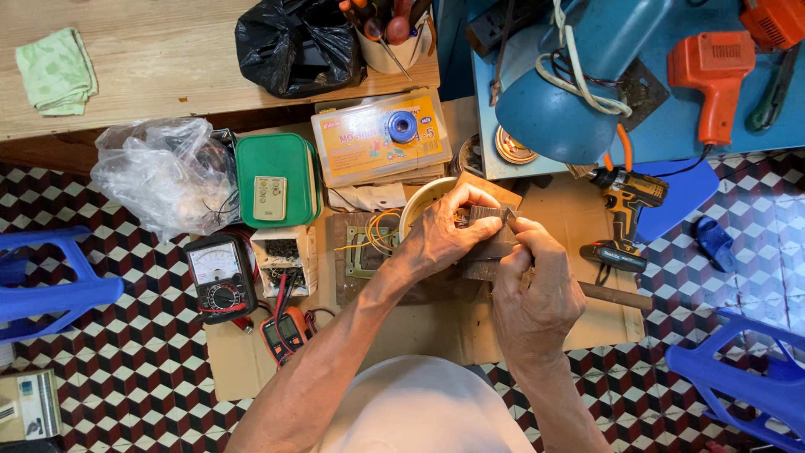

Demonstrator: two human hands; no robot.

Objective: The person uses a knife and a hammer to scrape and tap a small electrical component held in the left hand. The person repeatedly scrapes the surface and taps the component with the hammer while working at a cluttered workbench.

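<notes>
Black analog multimeter (pixel 219 278) on the tiled floor (pixel 117 369), left. Left hand (pixel 442 236) pinches a small dark block (pixel 485 220) over the cardboard sheet (pixel 436 327). Right hand (pixel 534 285) pinches its other end. Yellow cordless drill (pixel 625 220) farther right.

Orange-labelled clear box (pixel 381 136) beside green case (pixel 277 178)

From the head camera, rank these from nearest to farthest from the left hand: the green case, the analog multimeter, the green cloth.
From the left hand:
1. green case, just to its left on the floor.
2. analog multimeter, farther left and lower.
3. green cloth, far upper left on the wooden bench.
</notes>
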